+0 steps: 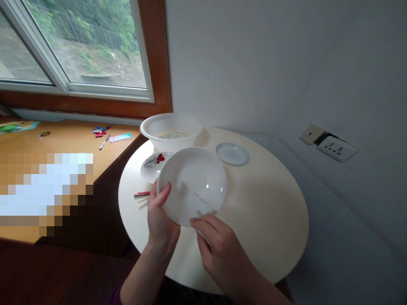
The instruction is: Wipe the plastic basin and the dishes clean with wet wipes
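Observation:
A white bowl (190, 182), tilted so its glossy inside faces me, is held up over the round table. My left hand (162, 212) grips its left edge, the thumb over the rim and the other fingers hidden behind. At the bowl's lower right rim, my right hand (219, 241) has its fingers closed in a pinch. A thin white edge shows beneath those fingers; I cannot make out what it belongs to. A thin dark line runs across the bowl's inside toward the right hand. Partly behind the bowl lies a white dish with a red flower (155, 163).
A large white basin (171, 127) stands at the back of the round table (263, 224). To its right lies a pale plate (233, 153). Red and brown sticks (141, 194) lie at the left. A wooden desk (73, 137) with small items adjoins; a socket (337, 148) is on the wall.

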The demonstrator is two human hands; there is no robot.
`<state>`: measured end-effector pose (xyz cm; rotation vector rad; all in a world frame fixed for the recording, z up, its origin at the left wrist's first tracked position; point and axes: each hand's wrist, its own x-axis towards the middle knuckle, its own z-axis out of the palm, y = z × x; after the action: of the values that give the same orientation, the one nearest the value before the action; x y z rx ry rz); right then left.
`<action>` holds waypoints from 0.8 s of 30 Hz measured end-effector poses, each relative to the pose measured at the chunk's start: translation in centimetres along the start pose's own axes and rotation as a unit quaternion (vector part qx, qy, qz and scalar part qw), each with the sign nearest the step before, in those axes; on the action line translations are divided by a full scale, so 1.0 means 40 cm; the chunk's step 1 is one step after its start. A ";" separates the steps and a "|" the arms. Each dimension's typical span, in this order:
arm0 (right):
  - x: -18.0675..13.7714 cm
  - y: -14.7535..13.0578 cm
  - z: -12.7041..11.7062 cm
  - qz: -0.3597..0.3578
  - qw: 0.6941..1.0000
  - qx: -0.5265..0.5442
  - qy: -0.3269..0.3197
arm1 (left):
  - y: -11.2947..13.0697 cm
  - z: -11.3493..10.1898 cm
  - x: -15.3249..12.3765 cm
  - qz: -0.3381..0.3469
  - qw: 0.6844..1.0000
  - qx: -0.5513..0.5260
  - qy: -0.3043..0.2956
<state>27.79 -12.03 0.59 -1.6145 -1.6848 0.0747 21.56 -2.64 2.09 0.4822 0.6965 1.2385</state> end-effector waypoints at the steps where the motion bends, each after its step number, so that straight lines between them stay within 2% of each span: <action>1: 0.003 -0.001 -0.002 0.006 1.000 -0.003 -0.001 | 0.002 0.001 -0.001 0.001 1.000 -0.001 -0.002; 7: 0.031 -0.016 -0.024 0.020 0.997 0.050 -0.056 | 0.004 0.000 -0.011 -0.081 0.996 0.009 -0.020; 13: 0.045 0.003 -0.052 0.071 0.991 0.047 -0.106 | 0.008 -0.001 -0.018 -0.121 0.991 0.006 -0.056; 17: 0.040 0.000 -0.049 0.032 0.993 0.053 -0.103 | 0.009 0.003 -0.028 -0.183 0.981 -0.002 -0.069; 21: 0.026 0.004 -0.050 -0.033 0.992 0.023 -0.119 | 0.009 0.002 -0.030 -0.211 0.975 0.009 -0.062; 24: 0.028 0.004 -0.052 -0.059 0.993 0.018 -0.104 | 0.012 0.005 -0.029 -0.282 0.959 0.011 -0.041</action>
<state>29.22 -11.98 2.49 -1.5192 -1.9244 0.2194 21.19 -3.63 2.79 0.3179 0.7149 0.6708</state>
